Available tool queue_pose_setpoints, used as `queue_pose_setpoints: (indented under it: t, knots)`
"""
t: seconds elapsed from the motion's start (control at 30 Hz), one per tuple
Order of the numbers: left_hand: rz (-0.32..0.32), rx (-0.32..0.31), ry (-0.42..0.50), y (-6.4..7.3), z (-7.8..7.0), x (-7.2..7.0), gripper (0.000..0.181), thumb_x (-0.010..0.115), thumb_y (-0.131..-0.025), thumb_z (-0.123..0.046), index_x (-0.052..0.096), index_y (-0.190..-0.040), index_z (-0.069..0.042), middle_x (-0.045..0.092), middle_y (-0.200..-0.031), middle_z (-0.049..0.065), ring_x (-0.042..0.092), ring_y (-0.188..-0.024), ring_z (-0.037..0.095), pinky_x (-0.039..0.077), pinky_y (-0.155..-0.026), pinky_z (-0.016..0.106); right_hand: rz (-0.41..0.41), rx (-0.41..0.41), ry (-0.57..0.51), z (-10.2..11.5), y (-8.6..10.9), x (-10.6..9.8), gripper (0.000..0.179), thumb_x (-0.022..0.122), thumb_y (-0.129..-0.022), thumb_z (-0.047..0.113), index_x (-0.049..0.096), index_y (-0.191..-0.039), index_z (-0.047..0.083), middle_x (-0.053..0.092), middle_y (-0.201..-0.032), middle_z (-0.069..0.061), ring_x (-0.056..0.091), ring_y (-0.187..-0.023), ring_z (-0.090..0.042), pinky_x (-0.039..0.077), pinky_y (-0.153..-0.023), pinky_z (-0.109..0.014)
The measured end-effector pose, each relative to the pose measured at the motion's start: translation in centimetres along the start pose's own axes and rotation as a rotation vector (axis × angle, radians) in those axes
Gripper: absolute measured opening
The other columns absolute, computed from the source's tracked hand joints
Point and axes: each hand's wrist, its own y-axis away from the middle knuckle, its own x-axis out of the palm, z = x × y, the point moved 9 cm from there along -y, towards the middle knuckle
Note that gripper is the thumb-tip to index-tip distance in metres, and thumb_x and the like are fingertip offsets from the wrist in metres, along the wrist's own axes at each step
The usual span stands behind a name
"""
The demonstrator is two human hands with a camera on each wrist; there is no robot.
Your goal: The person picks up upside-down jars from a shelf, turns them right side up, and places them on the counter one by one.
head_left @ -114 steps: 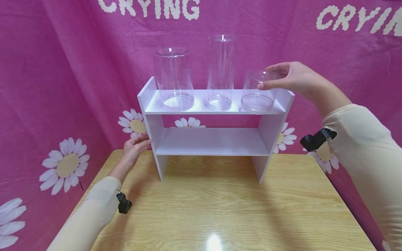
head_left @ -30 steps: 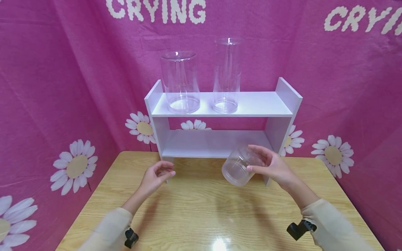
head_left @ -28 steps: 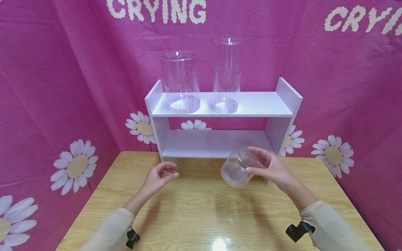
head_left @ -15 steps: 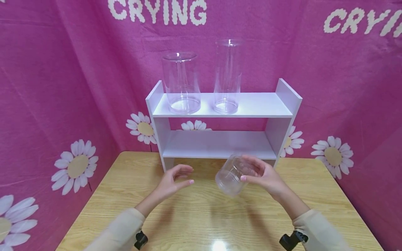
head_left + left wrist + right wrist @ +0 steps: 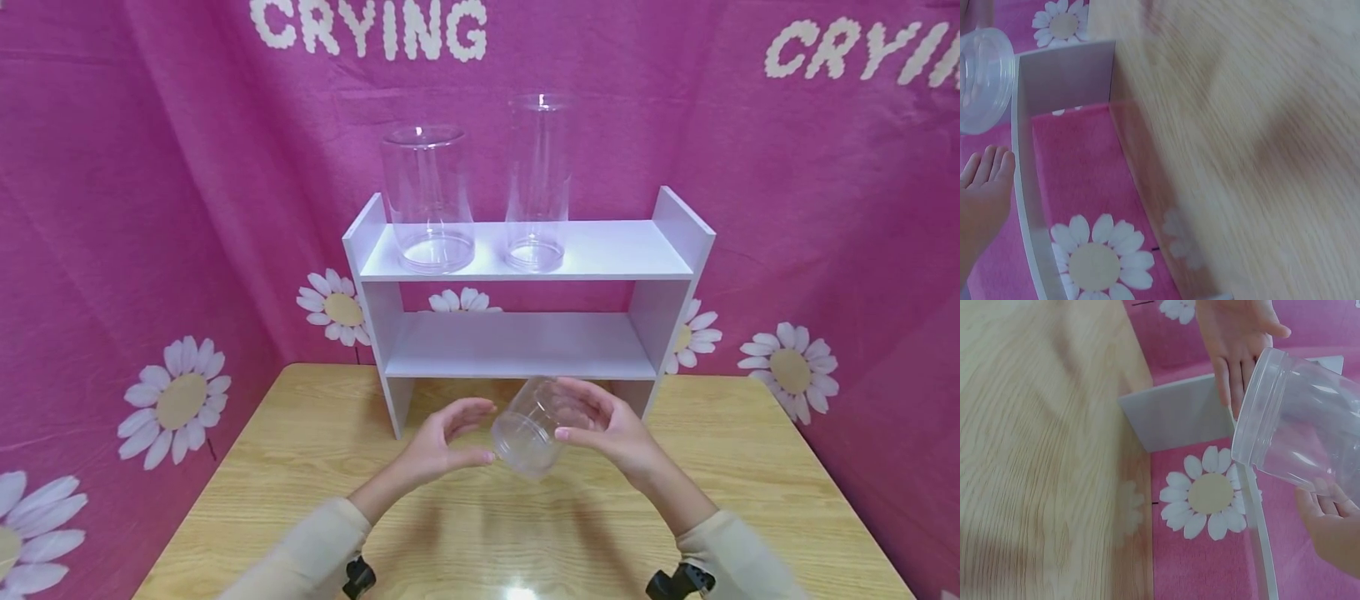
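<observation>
My right hand (image 5: 615, 433) grips a short clear plastic jar (image 5: 528, 429) by its side, thumb in front and fingers behind. The jar is tilted in the air before the shelf, its banded, lid-like end (image 5: 1260, 406) facing down and left. My left hand (image 5: 448, 440) is just left of that end, thumb and fingers spread apart and holding nothing. In the right wrist view the straight fingers (image 5: 1238, 378) of the left hand overlap the edge of the banded end. The left wrist view catches only part of the jar (image 5: 985, 81) at its left edge.
A white two-tier shelf (image 5: 517, 337) stands on the wooden table (image 5: 720, 467) behind the hands. On its top board are a wide clear jar (image 5: 429, 192) and a tall narrow one (image 5: 538, 183). A pink curtain (image 5: 225, 125) with daisies hangs behind and at the sides.
The right hand took the short jar off the top board, brought it down in front of the shelf and tilted it. The left hand left the shelf's side and came right, towards the jar.
</observation>
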Motion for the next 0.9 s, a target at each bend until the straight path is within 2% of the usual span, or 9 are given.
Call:
queue_pose_setpoints:
  t: [0.13,0.23,0.37,0.53,0.67,0.9]
  knots:
    - [0.023,-0.008,0.062,-0.1,0.2,0.9,0.070,0.078,-0.079,-0.010,0.042,-0.136,0.008,0.049,-0.138,0.028,0.048,-0.129,0.043,0.043,-0.111,0.036,-0.005,-0.005,-0.004,0.1,-0.1,0.3,0.068,0.069,-0.085,0.004,0.034,-0.142,-0.007,0.054,-0.136,0.003,0.056,-0.117,0.005,0.048,-0.097,-0.013]
    - [0.012,-0.033,0.089,0.0,0.6,1.2,0.073,0.079,-0.078,-0.012,0.041,-0.138,0.008,0.048,-0.139,0.029,0.047,-0.130,0.043,0.043,-0.109,0.026,-0.012,-0.008,-0.009,0.1,-0.2,0.5,0.067,0.068,-0.086,0.004,0.034,-0.142,-0.007,0.052,-0.139,-0.003,0.055,-0.118,0.006,0.047,-0.099,-0.013]
    - [-0.011,-0.069,0.111,0.0,0.9,1.5,0.076,0.079,-0.078,-0.013,0.039,-0.139,0.009,0.046,-0.141,0.030,0.044,-0.132,0.043,0.041,-0.112,0.032,-0.018,0.003,-0.017,0.0,-0.3,0.8,0.068,0.069,-0.085,0.004,0.035,-0.143,-0.007,0.050,-0.140,-0.006,0.055,-0.117,0.006,0.046,-0.099,-0.012]
    - [-0.043,-0.096,0.125,0.3,1.3,1.6,0.074,0.079,-0.078,-0.013,0.041,-0.137,0.010,0.049,-0.138,0.031,0.046,-0.130,0.042,0.039,-0.113,0.036,-0.018,0.022,-0.021,-0.4,-0.4,1.2,0.070,0.069,-0.084,0.004,0.034,-0.144,-0.005,0.039,-0.148,-0.023,0.053,-0.117,0.007,0.045,-0.099,-0.011]
    - [-0.073,-0.102,0.121,0.7,1.5,1.4,0.072,0.080,-0.077,-0.014,0.044,-0.134,0.011,0.051,-0.134,0.031,0.049,-0.128,0.041,0.041,-0.111,0.032,-0.006,0.039,-0.029,-0.9,-0.3,1.5,0.069,0.068,-0.085,0.005,0.033,-0.144,-0.005,0.033,-0.150,-0.029,0.053,-0.117,0.008,0.045,-0.099,-0.011]
    - [-0.100,-0.107,0.122,1.1,1.6,0.7,0.069,0.081,-0.076,-0.011,0.046,-0.132,0.010,0.053,-0.132,0.030,0.052,-0.126,0.035,0.044,-0.107,0.023,0.024,0.054,-0.013,-1.6,0.0,1.7,0.072,0.069,-0.086,0.009,0.032,-0.145,-0.005,0.032,-0.150,-0.029,0.049,-0.119,0.009,0.043,-0.100,-0.009]
